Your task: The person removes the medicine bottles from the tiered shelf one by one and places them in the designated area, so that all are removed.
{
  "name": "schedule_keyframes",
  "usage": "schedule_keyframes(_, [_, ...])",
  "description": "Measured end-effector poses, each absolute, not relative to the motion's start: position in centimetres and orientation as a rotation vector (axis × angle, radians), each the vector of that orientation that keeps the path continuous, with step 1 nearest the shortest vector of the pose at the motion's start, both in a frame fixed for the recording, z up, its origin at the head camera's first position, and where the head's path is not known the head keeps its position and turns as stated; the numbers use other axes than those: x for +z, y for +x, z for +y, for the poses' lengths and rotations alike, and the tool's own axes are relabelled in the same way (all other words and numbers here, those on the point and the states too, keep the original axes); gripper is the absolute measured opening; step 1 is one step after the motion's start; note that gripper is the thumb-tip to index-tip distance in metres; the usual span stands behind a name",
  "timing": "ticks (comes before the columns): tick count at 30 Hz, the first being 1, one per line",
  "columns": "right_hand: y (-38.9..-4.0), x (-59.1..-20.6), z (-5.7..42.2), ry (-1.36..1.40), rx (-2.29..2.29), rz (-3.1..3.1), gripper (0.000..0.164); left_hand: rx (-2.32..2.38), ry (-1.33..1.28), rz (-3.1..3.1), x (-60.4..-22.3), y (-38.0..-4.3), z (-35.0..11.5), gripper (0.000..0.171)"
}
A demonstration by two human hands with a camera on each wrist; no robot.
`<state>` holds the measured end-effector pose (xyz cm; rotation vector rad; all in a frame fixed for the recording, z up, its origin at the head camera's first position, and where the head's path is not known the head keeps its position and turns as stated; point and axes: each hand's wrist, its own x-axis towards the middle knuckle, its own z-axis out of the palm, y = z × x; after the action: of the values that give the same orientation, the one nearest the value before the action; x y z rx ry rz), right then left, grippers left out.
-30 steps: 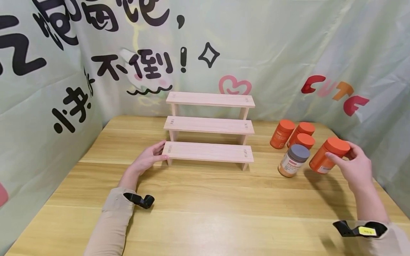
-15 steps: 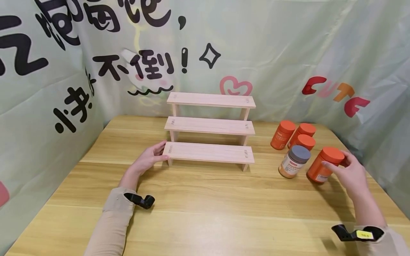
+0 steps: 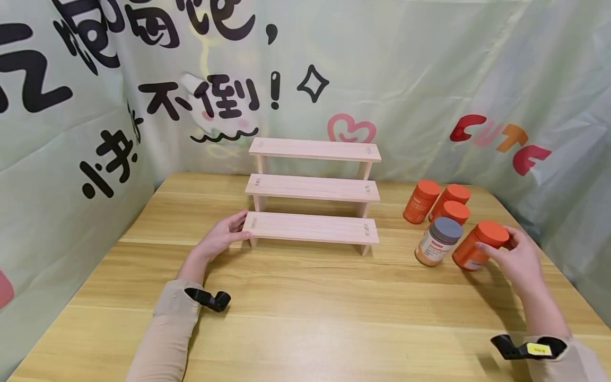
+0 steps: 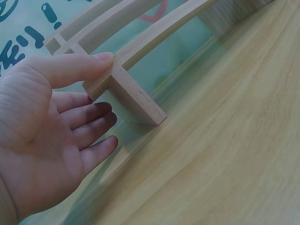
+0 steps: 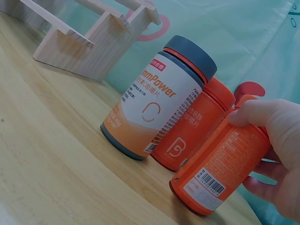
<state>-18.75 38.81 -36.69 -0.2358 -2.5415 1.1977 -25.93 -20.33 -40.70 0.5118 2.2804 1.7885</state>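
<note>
A light wooden three-tier display shelf (image 3: 312,228) stands on the table. My left hand (image 3: 220,236) pinches the left end of its lowest board; in the left wrist view the thumb lies along the top and the index finger is at the board's underside. On the right, my right hand (image 3: 517,260) grips an orange pill bottle (image 3: 479,246) near its cap, thumb on the near side. In the right wrist view this bottle (image 5: 218,173) turns its barcode label toward the camera. Close to its left stands a grey-capped bottle (image 3: 436,244) with a white and orange label.
Behind the grey-capped bottle are several more orange bottles (image 3: 420,201), standing in a tight cluster. A pale printed curtain (image 3: 406,69) hangs along the back and sides of the wooden table (image 3: 305,318).
My right hand has brought the orange bottle down and to the left, closer to the grey-capped one. The left hand keeps its place on the shelf.
</note>
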Motion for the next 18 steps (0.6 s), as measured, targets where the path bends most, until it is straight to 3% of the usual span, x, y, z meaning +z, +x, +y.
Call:
schedule_keyframes(8, [-18.8,-36.7,38.7,-0.254,1.195,-2.596,0.071,1.791,0.502,2.275,-40.4,-25.6,-20.2,0.072])
schedule_keyframes(16, [-19.0,-36.9,39.5,-0.185,1.221,-2.601,0.069,1.782,0.591,2.298,-40.8,-25.7,-20.5,0.09])
schedule_keyframes(18, [-19.6,-37.7,40.5,-0.173,1.221,-2.588,0.062,1.782,0.582,2.298,-40.8,-25.7,-20.5,0.09])
